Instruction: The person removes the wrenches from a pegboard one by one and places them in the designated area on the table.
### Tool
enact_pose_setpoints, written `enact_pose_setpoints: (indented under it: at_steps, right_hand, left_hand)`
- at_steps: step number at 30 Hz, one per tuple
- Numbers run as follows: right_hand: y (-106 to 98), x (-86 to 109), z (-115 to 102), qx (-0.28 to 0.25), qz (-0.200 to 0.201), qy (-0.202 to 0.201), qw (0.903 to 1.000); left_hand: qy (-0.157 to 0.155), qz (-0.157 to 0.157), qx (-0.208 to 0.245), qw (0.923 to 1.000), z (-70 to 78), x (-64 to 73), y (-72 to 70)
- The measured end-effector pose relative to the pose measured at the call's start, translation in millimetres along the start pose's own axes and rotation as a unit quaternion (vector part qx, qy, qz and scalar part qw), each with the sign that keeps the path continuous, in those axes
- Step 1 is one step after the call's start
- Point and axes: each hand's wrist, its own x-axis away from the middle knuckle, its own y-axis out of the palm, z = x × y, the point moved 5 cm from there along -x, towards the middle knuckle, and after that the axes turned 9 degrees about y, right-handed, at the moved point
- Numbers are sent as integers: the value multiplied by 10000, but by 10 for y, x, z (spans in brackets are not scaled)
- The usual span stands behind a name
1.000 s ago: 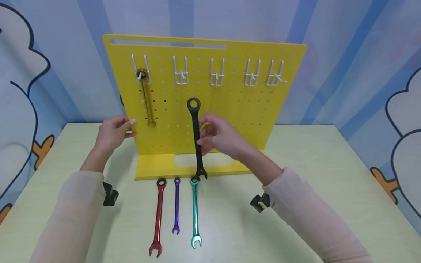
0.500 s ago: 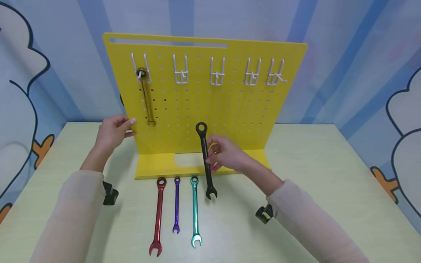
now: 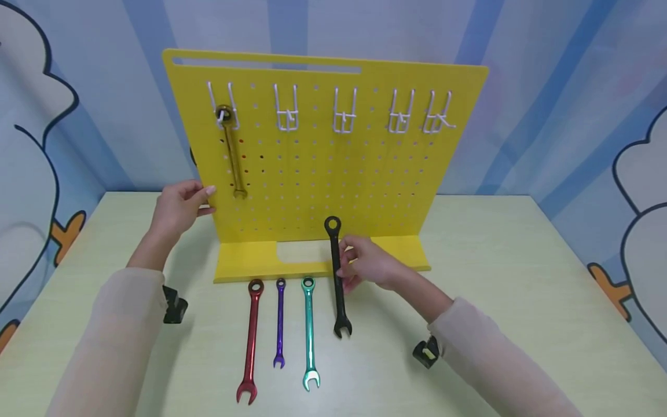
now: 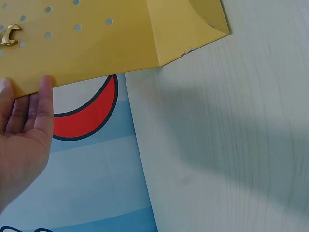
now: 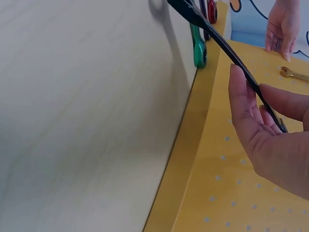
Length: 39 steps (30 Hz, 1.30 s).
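Observation:
A black combination wrench (image 3: 336,272) is pinched between the thumb and fingers of my right hand (image 3: 367,263), ring end up, in front of the pegboard's base. In the right wrist view the wrench (image 5: 227,47) slants above the table. My left hand (image 3: 179,209) holds the left edge of the yellow pegboard (image 3: 292,197); in the left wrist view its fingertips (image 4: 45,84) lie at that edge. A gold wrench (image 3: 234,156) hangs on the leftmost hook. Red (image 3: 252,341), purple (image 3: 279,324) and teal (image 3: 310,330) wrenches lie in a row on the table.
Several white wire hooks, among them a middle one (image 3: 344,116), line the upper pegboard. Its yellow foot (image 3: 245,263) sits on the pale table (image 3: 484,260). Behind stands a blue printed backdrop (image 3: 521,104). Small black devices sit at both wrists.
My right hand has lowered the black wrench from before the pegboard toward the table, shifting slightly right and nearer. The left hand keeps its place on the board's edge.

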Motion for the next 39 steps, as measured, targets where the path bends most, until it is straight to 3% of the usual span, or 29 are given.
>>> enact_pose_setpoints:
  at_steps: [7,12,17,25,28,29,32,39]
  right_hand:
    - [-1,14,120,-77,0,295,9995]
    - [8,37,173,-182,-99,384,9991]
    - [29,49,248,-128,-213,430,9988]
    - [104,84,398,0,-462,444,9979]
    - [137,103,443,-12,-545,442,9975]
    - [147,111,455,-35,-578,444,9973]
    - [172,128,489,-103,-665,470,9966]
    - [199,148,536,-132,-706,512,9961]
  left_hand:
    - [-130,266,313,9991,-590,-347,-33]
    - [-85,281,288,9992,-779,-458,-41]
    - [-77,284,301,9991,-859,-519,-46]
    - [190,456,88,9987,-1251,-745,-53]
    - [178,352,146,9991,-1112,-662,-53]
    - [122,310,129,9994,-953,-571,-44]
    - [44,229,167,9996,-721,-429,-36]
    - [-65,204,278,9994,-576,-337,-30]
